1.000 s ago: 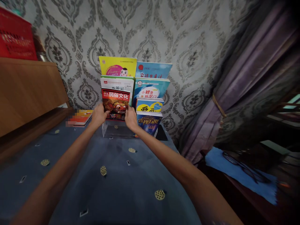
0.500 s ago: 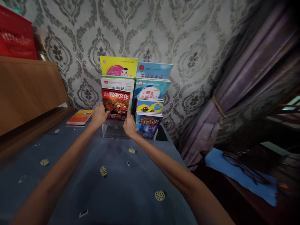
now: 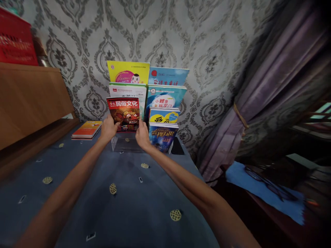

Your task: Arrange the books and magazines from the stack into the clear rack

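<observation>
A red-covered book (image 3: 124, 112) with a mask picture stands in the left column of a clear tiered rack (image 3: 124, 145) against the wall. My left hand (image 3: 108, 128) grips its lower left corner. My right hand (image 3: 142, 135) holds its lower right corner, fingers closed on the edge. Behind it rise a white book (image 3: 128, 90) and a yellow book (image 3: 128, 71). The right column holds several blue books (image 3: 164, 119). The rack's front left slot under the red book shows bare plastic.
The rack stands on a blue patterned cloth (image 3: 124, 193). A stack of orange books (image 3: 87, 130) lies to the left, a dark phone (image 3: 178, 146) to the right. A wooden cabinet (image 3: 28, 100) with a red box (image 3: 15, 38) is left; purple curtain (image 3: 269, 86) right.
The red book has shifted slightly left and tilted forward, out of line with the white book behind it. Both hands stay on its lower corners.
</observation>
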A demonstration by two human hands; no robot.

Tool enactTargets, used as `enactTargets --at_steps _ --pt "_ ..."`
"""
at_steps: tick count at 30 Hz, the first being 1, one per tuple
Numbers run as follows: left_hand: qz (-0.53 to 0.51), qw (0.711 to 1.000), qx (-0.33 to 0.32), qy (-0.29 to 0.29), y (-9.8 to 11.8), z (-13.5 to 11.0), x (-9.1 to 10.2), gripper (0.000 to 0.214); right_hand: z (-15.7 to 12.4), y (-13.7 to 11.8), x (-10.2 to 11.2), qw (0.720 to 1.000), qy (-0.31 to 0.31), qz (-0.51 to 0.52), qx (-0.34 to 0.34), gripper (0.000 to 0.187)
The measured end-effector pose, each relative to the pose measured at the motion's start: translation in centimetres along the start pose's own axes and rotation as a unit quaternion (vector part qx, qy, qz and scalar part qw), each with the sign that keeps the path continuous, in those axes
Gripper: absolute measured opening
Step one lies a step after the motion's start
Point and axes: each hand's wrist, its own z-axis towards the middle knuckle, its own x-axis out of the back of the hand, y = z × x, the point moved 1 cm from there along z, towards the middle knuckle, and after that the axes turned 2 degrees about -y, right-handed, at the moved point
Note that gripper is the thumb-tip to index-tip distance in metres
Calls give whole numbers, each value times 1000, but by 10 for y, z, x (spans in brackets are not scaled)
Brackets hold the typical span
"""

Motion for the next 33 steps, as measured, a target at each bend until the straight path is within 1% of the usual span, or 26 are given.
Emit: enactTargets --at_steps 8,11,16,23,25,29,33 --pt "15 1000 -4 -15 2 -1 3 44 -5 6 -11 1000 6 24 -10 70" --pt "11 1000 -1 -28 3 -4 3 45 -7 7 -10 999 -5 24 -21 67" --pt "13 999 -3 -33 4 -7 3 45 -8 7 -6 999 -18 13 -28 68" --pt "55 997 9 -44 5 -7 9 44 -8 8 -5 999 -20 1 -26 68" --pt "68 997 6 -45 5 -6 10 43 -8 8 -6 1000 -16 1 -25 68" --pt "81 996 -9 -39 1 -3 8 40 -9 9 -9 999 -22 9 -32 62" --pt "73 997 -21 -26 -1 -1 5 38 -8 11 -13 999 -7 18 -29 63"
